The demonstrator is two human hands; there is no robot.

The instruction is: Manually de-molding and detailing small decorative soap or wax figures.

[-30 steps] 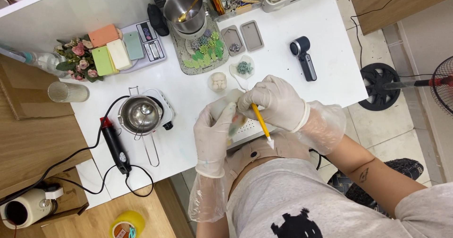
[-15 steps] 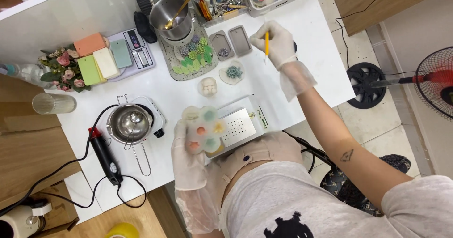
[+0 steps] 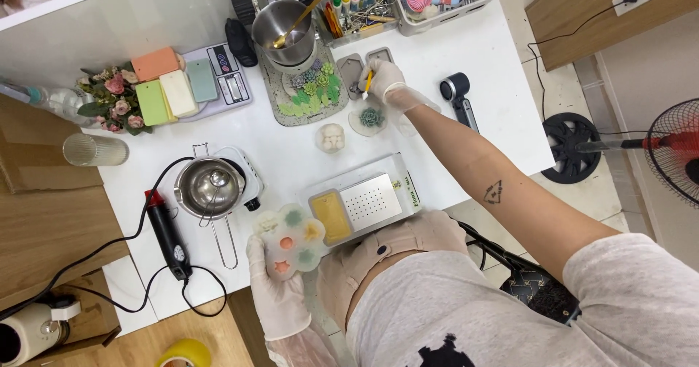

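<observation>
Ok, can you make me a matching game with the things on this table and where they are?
Things:
1. flower-shaped mould
2. yellow stick
3. green succulent shape
4. small steel pot

Places:
A. on the white hot plate
B. in the right hand
C. on a clear round dish
D. held by the left hand

Pairs: 1-D, 2-B, 3-C, 4-A

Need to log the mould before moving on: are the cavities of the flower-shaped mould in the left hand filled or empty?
Filled. The flower-shaped mould, held by the left hand, shows green, yellow, orange and pale pieces in its cavities.
</observation>
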